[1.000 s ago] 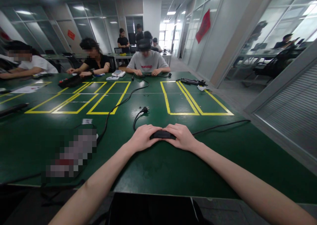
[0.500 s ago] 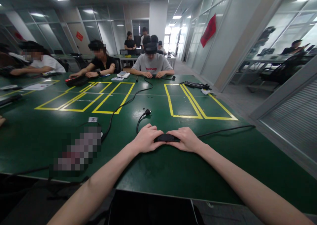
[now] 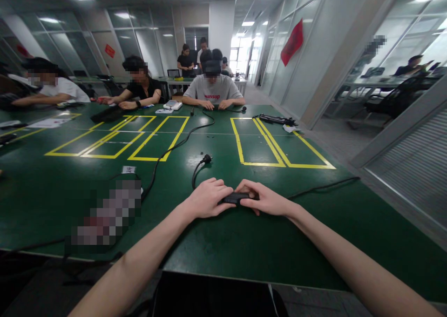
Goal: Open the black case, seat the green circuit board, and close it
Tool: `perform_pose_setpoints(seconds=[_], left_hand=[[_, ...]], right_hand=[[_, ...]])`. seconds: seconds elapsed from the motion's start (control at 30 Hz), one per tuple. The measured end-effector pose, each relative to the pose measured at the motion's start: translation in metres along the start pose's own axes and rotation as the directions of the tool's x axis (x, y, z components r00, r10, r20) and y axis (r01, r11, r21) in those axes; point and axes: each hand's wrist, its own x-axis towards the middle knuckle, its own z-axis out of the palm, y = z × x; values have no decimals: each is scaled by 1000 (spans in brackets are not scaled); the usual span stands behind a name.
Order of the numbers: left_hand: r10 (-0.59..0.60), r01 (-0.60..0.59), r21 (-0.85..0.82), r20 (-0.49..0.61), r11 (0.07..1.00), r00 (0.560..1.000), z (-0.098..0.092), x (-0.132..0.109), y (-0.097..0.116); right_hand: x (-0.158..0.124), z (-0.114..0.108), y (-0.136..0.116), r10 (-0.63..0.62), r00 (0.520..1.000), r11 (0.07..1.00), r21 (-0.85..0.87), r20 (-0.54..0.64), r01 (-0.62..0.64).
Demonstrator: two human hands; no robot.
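Note:
A small black box-shaped device [image 3: 236, 198], perhaps a power adapter, lies between my two hands over the green table [image 3: 223, 247]. Its left end is held by my left hand [image 3: 209, 198], with the thumb along the near side. At the right end, my right hand [image 3: 267, 198] grips it between thumb and fingers. A black cable [image 3: 323, 186] runs off to the right from behind my right hand. Just beyond my left hand is a black plug [image 3: 207, 158] on a curved cord.
Yellow tape rectangles [image 3: 256, 163] mark the table. To the left lie a pixelated object [image 3: 108, 214], a long black cord [image 3: 153, 177] and a numbered tag [image 3: 129, 169]. A folded black tripod-like item [image 3: 275, 119] lies far right. Several people sit across and at left.
My right hand has shifted its grip, its fingers now bent more over the device. The device has tilted and moved slightly nearer. The view has turned a little.

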Motion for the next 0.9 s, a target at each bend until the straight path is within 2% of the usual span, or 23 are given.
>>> perform_pose_setpoints(seconds=[0.1,0.2,0.33,0.4,0.43,0.47,0.5,0.57,0.6,0.67,0.7,0.73,0.77,0.8,0.9], left_hand=[[31,-31,-3,27,1000,999,2,0,1],[-16,16,-33,11,999,1000,2,0,0],[-74,72,-23,-133,997,988,-3,1,-3],[-93,97,8,-213,995,973,-5,0,-6],[-104,110,11,-227,994,968,-4,-1,-7],[-117,121,2,-219,993,969,-3,-3,-8],[-127,125,-25,-180,992,975,-2,-4,-10],[-128,123,-97,-45,988,991,4,-7,-13],[-140,140,-113,5,984,990,7,-8,-14],[-173,179,-125,57,976,983,11,-8,-16],[-185,193,-127,66,973,980,13,-8,-16],[-193,201,-131,70,971,979,14,-8,-16],[-197,205,-135,70,969,978,14,-7,-16],[-200,208,-139,70,968,977,14,-6,-15],[-211,219,-143,73,965,975,13,-5,-15]], right_hand=[[-1,-1,-2,96,990,971,211,106,-116],[1,-1,-2,103,990,945,301,98,-128],[5,-9,2,151,988,894,426,6,-140],[5,-22,10,217,967,864,487,-133,-127],[5,-30,15,251,937,854,512,-242,-96],[4,-39,22,276,886,852,521,-372,-46],[3,-49,31,286,813,862,507,-508,14],[-1,-69,50,264,608,909,404,-749,104],[-3,-77,60,244,482,932,341,-841,123],[-9,-90,77,212,243,968,237,-947,77],[-12,-95,85,184,159,982,189,-970,18],[-15,-98,91,146,108,988,141,-983,-58],[-18,-100,96,111,88,984,97,-990,-152],[-20,-101,100,91,97,964,64,-991,-257],[-26,-102,107,153,206,835,15,-966,-550]])
